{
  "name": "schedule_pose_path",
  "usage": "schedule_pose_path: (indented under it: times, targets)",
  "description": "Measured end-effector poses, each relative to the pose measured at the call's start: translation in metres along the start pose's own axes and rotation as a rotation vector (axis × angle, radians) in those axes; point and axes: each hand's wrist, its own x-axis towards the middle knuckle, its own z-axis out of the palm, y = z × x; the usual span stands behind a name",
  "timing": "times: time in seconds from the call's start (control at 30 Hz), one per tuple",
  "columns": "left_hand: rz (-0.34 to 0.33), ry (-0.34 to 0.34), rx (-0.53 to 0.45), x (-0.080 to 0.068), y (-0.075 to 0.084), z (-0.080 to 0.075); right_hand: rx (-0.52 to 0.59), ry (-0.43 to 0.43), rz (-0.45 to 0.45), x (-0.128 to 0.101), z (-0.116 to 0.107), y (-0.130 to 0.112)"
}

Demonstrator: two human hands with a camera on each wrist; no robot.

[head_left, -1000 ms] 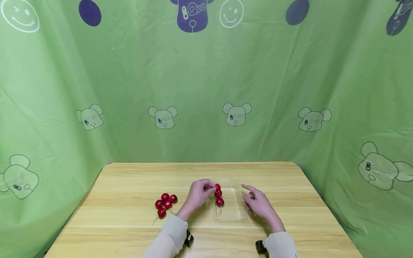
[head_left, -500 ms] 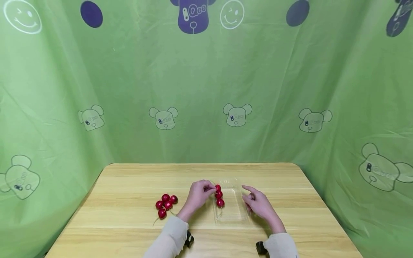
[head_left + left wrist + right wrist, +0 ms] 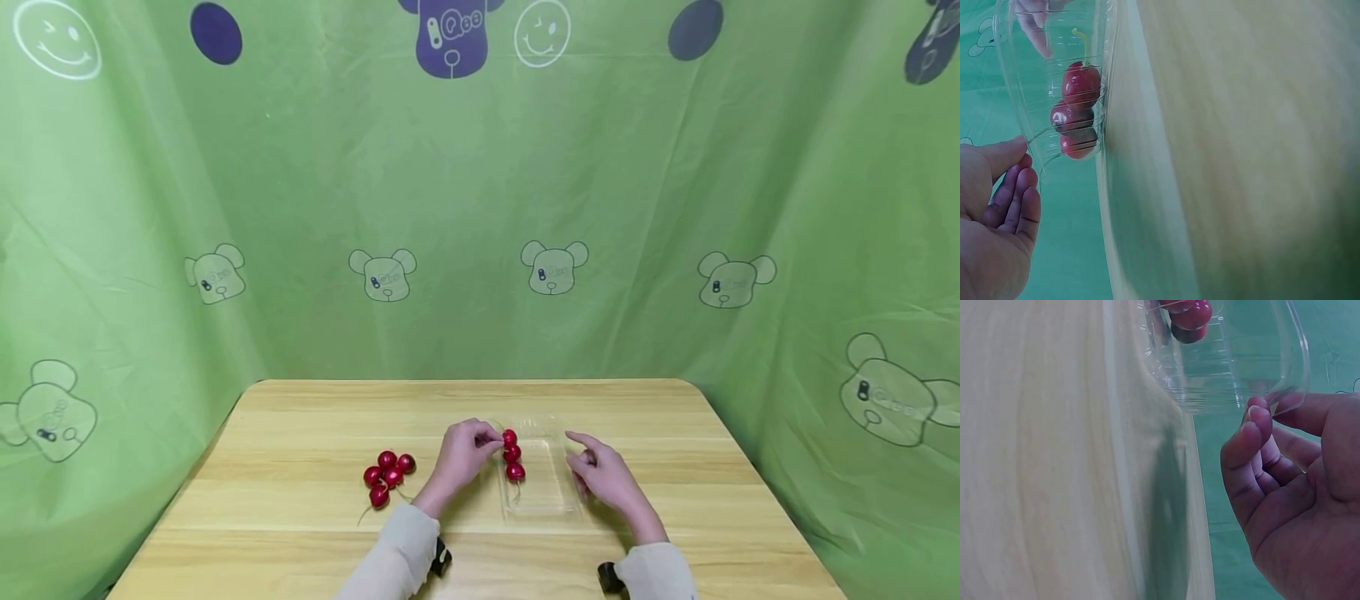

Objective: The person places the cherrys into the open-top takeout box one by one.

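Observation:
A clear plastic container [image 3: 545, 507] lies on the table between the hands. Along its left side, three red cherries [image 3: 515, 472] stand in a row, also visible through the wall as cherries [image 3: 1080, 87] in the left wrist view. My left hand [image 3: 463, 452] is at the far left rim, thumb and fingertips pinching the thin stem of one cherry [image 3: 1071, 117]. On the opposite side, my right hand [image 3: 606, 477] holds the container's rim [image 3: 1300, 375] between its fingertips, as the right wrist view shows. A small pile of cherries [image 3: 393, 477] lies left of the left forearm.
The wooden table [image 3: 300, 417] has a rounded far edge. Green printed cloth [image 3: 465, 192] hangs behind it and at both sides. Black wrist devices [image 3: 441, 558] sit under the light sleeves [image 3: 397, 546].

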Motion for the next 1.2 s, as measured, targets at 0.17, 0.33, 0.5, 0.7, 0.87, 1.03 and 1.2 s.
schedule_pose_path:
  times: [0.17,0.33,0.5,0.7,0.87,1.03,1.2]
  targets:
    - [0.001,-0.002,0.009,0.0001,-0.0007,-0.0021,0.003,0.002,-0.003,0.0009,0.002,0.0004]
    - [-0.006,-0.009,0.01,0.0,-0.0012,-0.0033,0.013,0.005,-0.012,0.0006,0.0025,-0.0004]
    - [-0.012,-0.006,0.009,0.0001,-0.0012,-0.0036,0.014,0.007,-0.017,0.0009,0.0028,-0.0006]
    - [0.003,0.0,0.008,-0.0008,-0.0021,-0.0029,0.009,0.01,-0.011,0.0015,0.0029,0.0001]
    - [0.005,0.003,0.002,-0.0011,-0.0022,-0.0028,0.005,0.007,-0.006,0.0013,0.0025,0.0005]
    - [0.007,0.004,-0.02,-0.0009,-0.001,-0.0034,0.008,0.012,-0.014,0.0011,0.0017,0.0002]
    - [-0.001,0.002,-0.048,-0.0022,0.0011,-0.0043,0.006,0.009,-0.017,0.0008,0.0011,0.0002]
